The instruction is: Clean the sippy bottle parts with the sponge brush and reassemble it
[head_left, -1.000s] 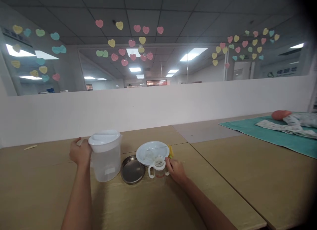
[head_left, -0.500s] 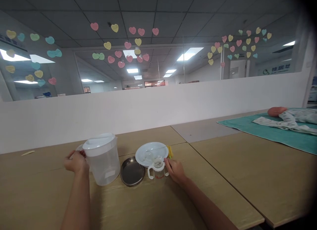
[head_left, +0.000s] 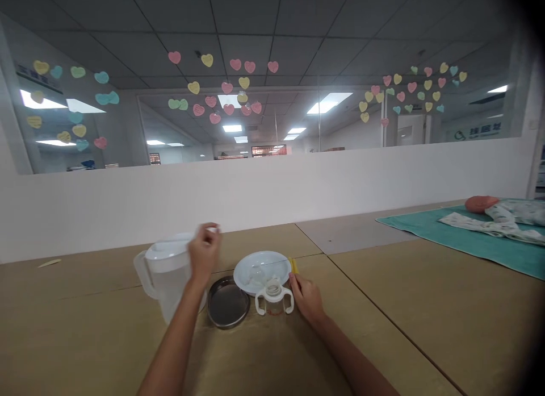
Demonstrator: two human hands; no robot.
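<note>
My left hand (head_left: 205,253), blurred with fingers curled, is in front of the right side of a translucent pitcher (head_left: 164,288) with a white lid; whether it touches the pitcher cannot be made out. The pitcher's handle is free on the left. My right hand (head_left: 308,299) has its fingers drawn together beside a clear baby bottle (head_left: 273,305) with two white handles and an open neck. A yellow object (head_left: 294,265) shows just above those fingertips, its lower part hidden. Behind the bottle stands a pale plate (head_left: 279,263) holding clear pieces (head_left: 256,275).
A round dark metal tray (head_left: 229,302) lies between pitcher and bottle. At right, a green towel (head_left: 426,228) bears patterned baby clothes (head_left: 489,225) and a doll-like head (head_left: 481,204). A thin pale strip (head_left: 50,263) rests at far left. A white wall (head_left: 255,191) bounds the tables.
My left hand has let go of the pitcher's handle and swung right, across the pitcher's front. My right hand has shifted slightly off the bottle's handle, towards the yellow object. The view has tilted up slightly.
</note>
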